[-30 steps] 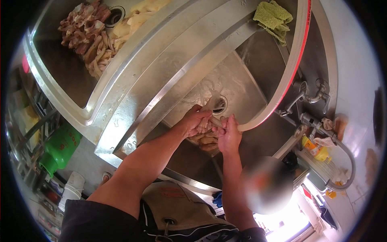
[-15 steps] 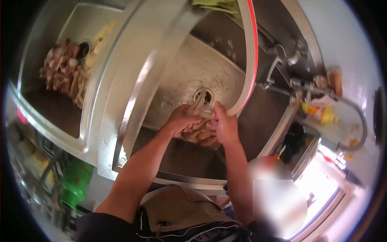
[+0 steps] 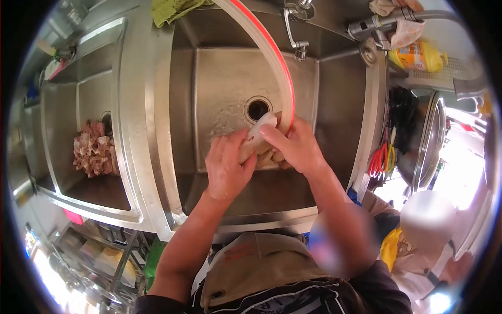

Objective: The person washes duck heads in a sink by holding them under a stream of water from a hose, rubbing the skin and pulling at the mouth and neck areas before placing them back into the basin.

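Over the steel sink basin (image 3: 225, 68), my left hand (image 3: 227, 162) has its fingers wrapped round a pale, slick, tube-like piece (image 3: 260, 132) that looks like intestine. My right hand (image 3: 303, 149) grips the lower end of a clear hose (image 3: 269, 47) with a red stripe, its thumb pressed toward the pale piece. The hose's mouth is hidden between the hands. Beneath them, more pale tan pieces (image 3: 272, 158) lie on the basin floor, partly covered by my right hand. A round drain (image 3: 258, 109) sits just beyond my fingers.
Chunks of pinkish meat (image 3: 95, 149) lie in the left sink. A green cloth (image 3: 175, 9) rests on the far rim near a faucet (image 3: 295, 34). At the right stand a yellow bottle (image 3: 418, 56) and a large metal lid (image 3: 431, 141). Another person (image 3: 413, 256) is at lower right.
My view has turned and shifted. My left hand now wraps the pale piece, which is raised and bunched up against the hose end in my right hand.
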Tool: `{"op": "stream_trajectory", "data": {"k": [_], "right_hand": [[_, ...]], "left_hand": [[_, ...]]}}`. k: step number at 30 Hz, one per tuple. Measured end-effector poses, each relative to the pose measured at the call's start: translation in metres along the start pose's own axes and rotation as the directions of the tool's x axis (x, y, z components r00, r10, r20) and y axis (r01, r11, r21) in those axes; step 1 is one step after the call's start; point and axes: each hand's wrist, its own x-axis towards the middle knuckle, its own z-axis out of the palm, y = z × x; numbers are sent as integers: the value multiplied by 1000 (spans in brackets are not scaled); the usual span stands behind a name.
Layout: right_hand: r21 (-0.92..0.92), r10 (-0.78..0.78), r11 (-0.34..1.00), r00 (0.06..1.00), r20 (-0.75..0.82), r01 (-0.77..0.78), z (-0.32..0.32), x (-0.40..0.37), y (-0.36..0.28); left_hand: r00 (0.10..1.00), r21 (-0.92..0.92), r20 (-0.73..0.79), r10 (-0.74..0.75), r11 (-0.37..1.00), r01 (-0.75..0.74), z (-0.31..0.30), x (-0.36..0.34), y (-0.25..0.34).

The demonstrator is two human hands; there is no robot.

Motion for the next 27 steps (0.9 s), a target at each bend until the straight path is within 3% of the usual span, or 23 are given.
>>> {"op": "stream_trajectory", "data": {"k": [5,11,14,17,23,27], "right_hand": [[-20,-23,1000,1000,0,23,-4,-5,-5],[19,-82,996,995,-56,83,7,-18,-21],[0,-45,999,998,-33,45,6,-19,-22],[10,-79,997,996,-43,80,7,-19,-21],[23,-56,998,998,-42,57,8,-20,-26],[-9,-72,997,997,-29,72,4,-17,-19]], "left_hand": [[995,-139,-36,-92,987,87,4,-12,16],[991,-244,-121,-49,970,18,1,-8,28],[995,-152,-97,-3,988,-12,-5,-7,29],[990,-257,-120,-72,966,39,-2,-10,30],[992,-298,-116,-57,954,20,-2,-9,27],[952,-426,40,-302,857,290,-6,-10,30]]}}
